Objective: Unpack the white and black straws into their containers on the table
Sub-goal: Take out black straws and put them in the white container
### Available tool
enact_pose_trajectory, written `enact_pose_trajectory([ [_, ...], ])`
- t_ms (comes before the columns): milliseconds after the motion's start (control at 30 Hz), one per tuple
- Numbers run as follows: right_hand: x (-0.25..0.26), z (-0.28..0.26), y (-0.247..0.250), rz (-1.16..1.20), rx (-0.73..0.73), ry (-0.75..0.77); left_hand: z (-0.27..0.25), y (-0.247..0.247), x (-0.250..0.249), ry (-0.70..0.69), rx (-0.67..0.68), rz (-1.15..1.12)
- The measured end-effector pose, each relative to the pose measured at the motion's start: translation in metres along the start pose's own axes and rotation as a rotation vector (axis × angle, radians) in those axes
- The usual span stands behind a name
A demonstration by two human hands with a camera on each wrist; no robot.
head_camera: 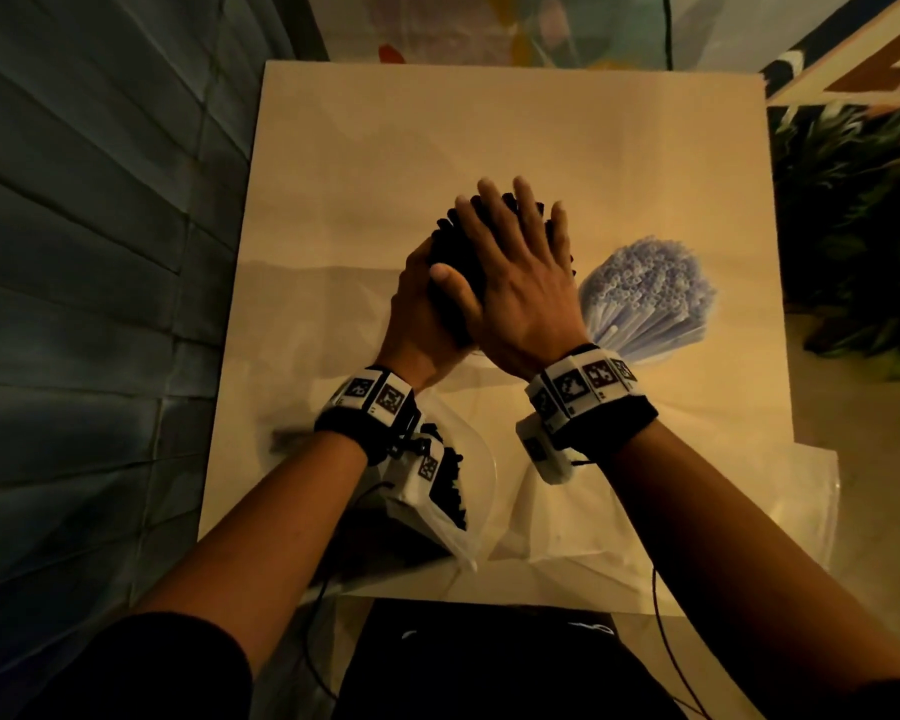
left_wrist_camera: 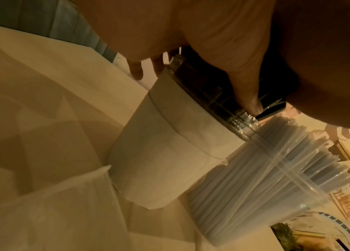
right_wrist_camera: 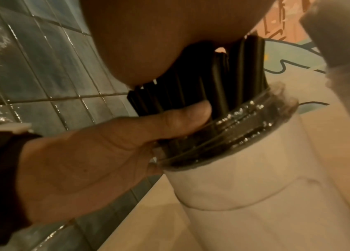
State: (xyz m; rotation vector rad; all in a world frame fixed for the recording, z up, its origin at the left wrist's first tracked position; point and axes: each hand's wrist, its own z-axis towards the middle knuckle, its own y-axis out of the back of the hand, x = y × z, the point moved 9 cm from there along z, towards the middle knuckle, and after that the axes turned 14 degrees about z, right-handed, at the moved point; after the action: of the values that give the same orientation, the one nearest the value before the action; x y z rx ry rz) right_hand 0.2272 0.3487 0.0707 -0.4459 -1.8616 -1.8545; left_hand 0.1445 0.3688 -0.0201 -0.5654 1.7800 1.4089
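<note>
A bundle of black straws (head_camera: 448, 236) stands in a clear container with a white label (right_wrist_camera: 244, 186) at the table's middle. My left hand (head_camera: 417, 314) grips the bundle from its left side, the thumb (right_wrist_camera: 180, 115) pressed on the straws just above the rim. My right hand (head_camera: 520, 272) lies flat on the straws' tops with fingers straight. The black straws (left_wrist_camera: 202, 79) stick out above the container (left_wrist_camera: 169, 144). White straws (head_camera: 645, 283) fill a clear cup (left_wrist_camera: 255, 186) just to the right, fanned out.
A plastic bag holding more black straws (head_camera: 448, 491) lies under my left wrist near the front edge. A flat clear bag (head_camera: 645, 511) lies at the front right. A tiled wall (head_camera: 74, 252) runs along the table's (head_camera: 489, 122) left; a plant (head_camera: 853, 226) stands at the right.
</note>
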Motion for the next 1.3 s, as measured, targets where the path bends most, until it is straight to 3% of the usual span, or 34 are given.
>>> enact_pose_trajectory([
  [67, -0.002, 0.0, -0.003, 0.004, 0.044, -0.006, 0.005, -0.003, -0.005, -0.021, 0.084, -0.057],
  [167, 0.007, -0.01, 0.016, 0.114, -0.057, 0.054, -0.007, 0.017, -0.015, -0.032, 0.019, -0.087],
  [267, 0.037, -0.039, 0.052, 0.312, -0.252, 0.276, -0.038, 0.037, -0.003, 0.002, 0.012, -0.007],
  [333, 0.052, -0.067, 0.058, 0.41, -0.28, 0.387, -0.065, 0.053, 0.02, 0.07, 0.002, 0.096],
  [400, 0.053, -0.093, 0.036, 0.501, -0.121, 0.391, -0.099, 0.069, 0.042, 0.063, -0.011, 0.121],
  [533, 0.018, -0.143, -0.057, 0.468, 0.293, 0.173, -0.18, 0.091, 0.097, 0.196, 0.019, 0.243],
  [667, 0.013, -0.161, -0.131, 0.374, 0.545, 0.134, -0.239, 0.071, 0.154, 0.295, 0.289, 0.58],
  [767, 0.025, -0.155, -0.17, 0.25, 0.612, 0.182, -0.258, 0.051, 0.184, 0.328, 0.395, 0.772],
  [900, 0.033, -0.145, -0.205, 0.046, 0.702, 0.149, -0.251, 0.045, 0.188, 0.357, 0.373, 0.792],
  [1133, 0.045, -0.144, -0.218, -0.066, 0.827, 0.066, -0.241, 0.044, 0.179, 0.383, 0.328, 0.785],
  [1300, 0.047, -0.139, -0.217, -0.014, 0.85, -0.012, -0.239, 0.042, 0.18, 0.375, 0.327, 0.793],
])
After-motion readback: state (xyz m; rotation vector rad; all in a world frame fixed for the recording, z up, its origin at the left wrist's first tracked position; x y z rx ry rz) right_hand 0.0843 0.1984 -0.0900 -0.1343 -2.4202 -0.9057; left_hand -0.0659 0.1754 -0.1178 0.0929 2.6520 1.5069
